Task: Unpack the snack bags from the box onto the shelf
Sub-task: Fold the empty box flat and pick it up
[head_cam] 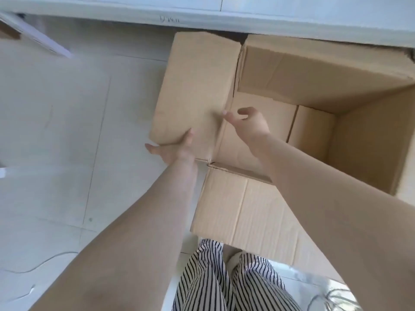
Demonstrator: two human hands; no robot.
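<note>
Closest to the camera were striped trousers [224,281] and two bare arms that reached out over a big cardboard box [370,135] on the pale floor [56,131]. The near flap [244,209] lay folded out toward the person. The left hand [177,147] gripped the bottom edge of the left flap [197,90], with the thumb on top and the fingers underneath. The right hand [249,122] hung loose and spread just inside the box mouth, holding nothing. The part of the box that showed looked bare, and no snack bags could be seen, so I cannot tell where they were. Such bags are likely light, puffy and crinkly, so they should be pinched softly at the top seam, not squeezed. Farthest away, a white shelf edge [224,19] ran right above the box
</note>
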